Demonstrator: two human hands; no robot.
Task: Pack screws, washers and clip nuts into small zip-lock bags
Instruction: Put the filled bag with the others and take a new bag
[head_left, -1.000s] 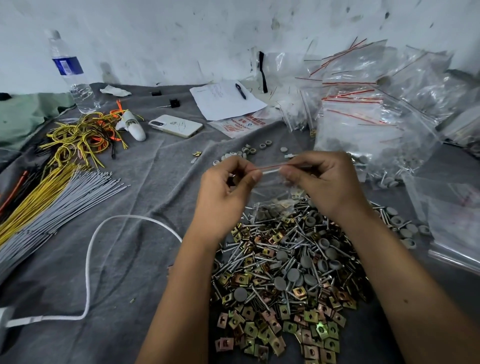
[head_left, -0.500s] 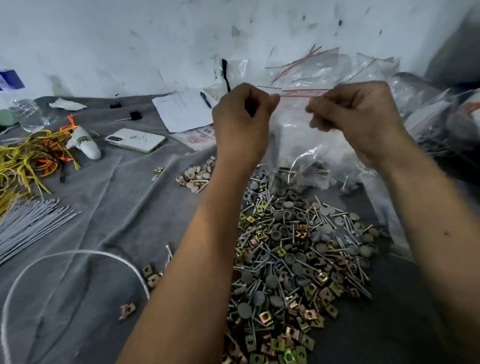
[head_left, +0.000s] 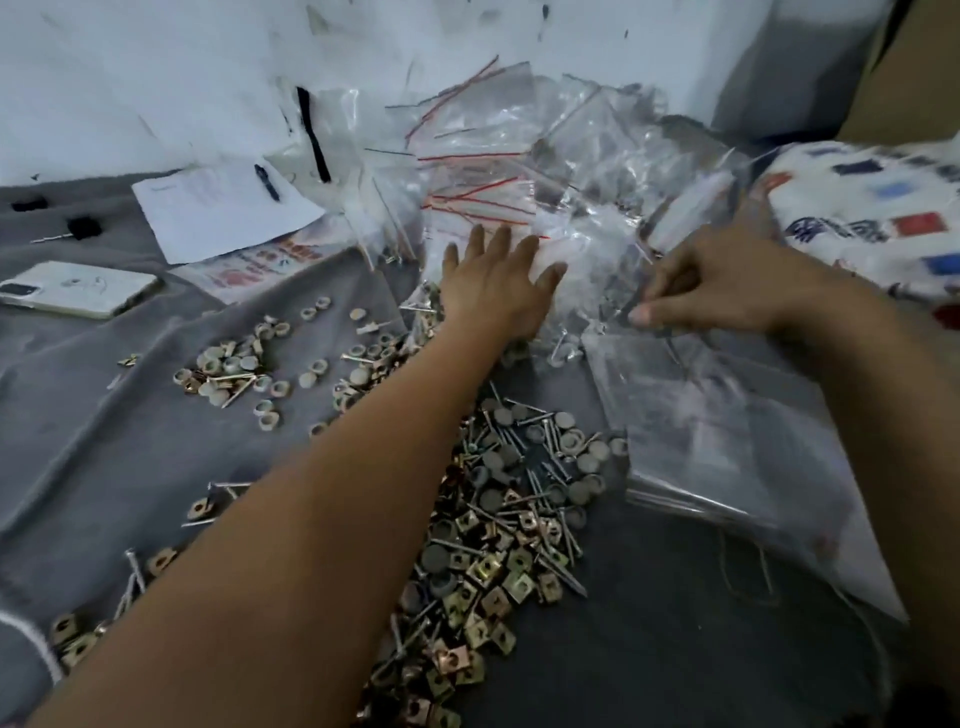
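A heap of screws, grey washers and brass clip nuts (head_left: 498, 519) lies on the grey cloth (head_left: 104, 441) under my left forearm. More washers (head_left: 244, 369) are scattered to its left. Clear zip-lock bags with red seal strips (head_left: 519, 171) are heaped against the wall. My left hand (head_left: 498, 280) reaches out with its fingers spread, resting against the front of that heap. My right hand (head_left: 727, 291) has curled fingers, and its thumb and forefinger pinch the edge of a clear bag at the far end of a flat stack of empty bags (head_left: 727, 441).
A white phone (head_left: 78, 288) and a sheet of paper with a pen (head_left: 223, 208) lie at the back left. A white printed sack (head_left: 872, 208) stands at the right. A white cable (head_left: 31, 639) crosses the near left corner.
Both hands were holding one small bag up by its seal. My left hand has let go and spread onto the bag heap; my right hand has dropped to the empty bags. The view swung right.
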